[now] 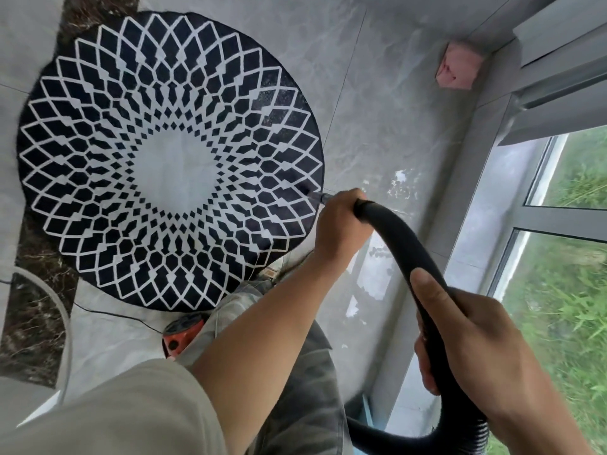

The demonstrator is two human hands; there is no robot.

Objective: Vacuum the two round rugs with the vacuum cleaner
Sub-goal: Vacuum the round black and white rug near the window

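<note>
A round rug (170,159) with a black and white diamond pattern and a pale centre lies on the grey tiled floor. My left hand (338,224) grips the front end of the black vacuum hose (404,244) at the rug's right edge. The nozzle tip (320,197) pokes out past my fingers and touches the rug's rim. My right hand (473,343) grips the same hose lower down, near its ribbed part (473,435). Only this one rug is in view.
An orange and black object (180,333) sits on the floor by my leg, with a thin black cable (108,311) running left. A window frame (525,208) stands at the right, a pink block (458,68) in the corner, and a white curved rim (52,300) at the left.
</note>
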